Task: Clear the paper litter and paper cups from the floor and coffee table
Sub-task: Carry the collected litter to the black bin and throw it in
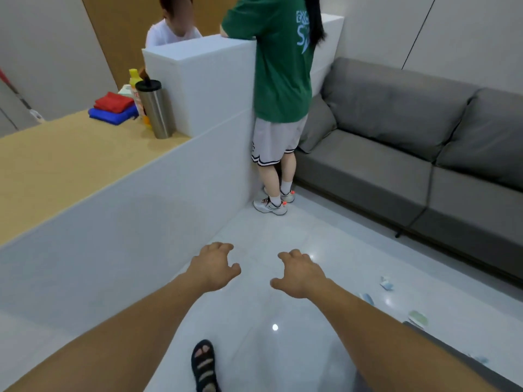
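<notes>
Both my arms reach forward over the glossy white floor. My left hand and my right hand hang palm-down with fingers spread, holding nothing. Scraps of paper litter lie on the floor to the right: a crumpled white-blue piece, a bluish strip beside my right forearm, and a pale green piece. A small bluish scrap lies on a dark grey surface at the lower right. No paper cup is visible.
A white counter wall runs along the left; its wooden top carries folded red and blue cloths, a steel tumbler and bottles. A person in a green shirt stands at the counter. A grey sofa fills the right.
</notes>
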`<state>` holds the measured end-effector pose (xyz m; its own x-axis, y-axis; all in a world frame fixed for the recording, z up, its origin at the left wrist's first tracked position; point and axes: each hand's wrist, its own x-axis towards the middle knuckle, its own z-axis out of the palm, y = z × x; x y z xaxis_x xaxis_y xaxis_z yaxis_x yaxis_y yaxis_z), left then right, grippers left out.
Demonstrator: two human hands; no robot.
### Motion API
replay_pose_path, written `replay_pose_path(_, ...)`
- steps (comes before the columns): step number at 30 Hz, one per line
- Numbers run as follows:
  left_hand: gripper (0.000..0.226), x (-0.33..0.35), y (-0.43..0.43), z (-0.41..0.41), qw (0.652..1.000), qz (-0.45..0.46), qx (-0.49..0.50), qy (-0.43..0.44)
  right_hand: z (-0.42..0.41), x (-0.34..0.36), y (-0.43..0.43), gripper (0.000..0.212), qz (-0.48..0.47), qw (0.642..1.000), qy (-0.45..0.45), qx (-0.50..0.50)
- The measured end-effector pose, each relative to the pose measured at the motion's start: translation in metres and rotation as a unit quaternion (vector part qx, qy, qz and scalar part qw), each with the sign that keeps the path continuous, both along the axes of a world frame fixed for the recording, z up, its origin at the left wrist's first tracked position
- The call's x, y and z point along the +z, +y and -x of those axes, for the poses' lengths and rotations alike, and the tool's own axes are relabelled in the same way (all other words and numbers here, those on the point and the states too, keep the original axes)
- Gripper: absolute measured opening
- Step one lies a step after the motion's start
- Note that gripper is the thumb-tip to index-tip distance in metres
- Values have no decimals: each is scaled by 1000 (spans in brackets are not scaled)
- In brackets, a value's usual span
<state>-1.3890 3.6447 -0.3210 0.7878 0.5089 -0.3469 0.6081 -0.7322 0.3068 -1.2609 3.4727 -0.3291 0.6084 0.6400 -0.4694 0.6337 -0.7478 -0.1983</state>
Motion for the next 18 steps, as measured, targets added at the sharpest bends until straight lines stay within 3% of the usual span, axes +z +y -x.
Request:
replay_pose_path(9, 65, -19, 80, -199, 983, 21, -180, 23, -125, -23, 54, 77, 2, 983, 22, -180)
replay_pose_path(18, 65, -59, 49, -391, 937, 17, -340, 81, -249, -84, 27, 78, -2, 942, 78, -326)
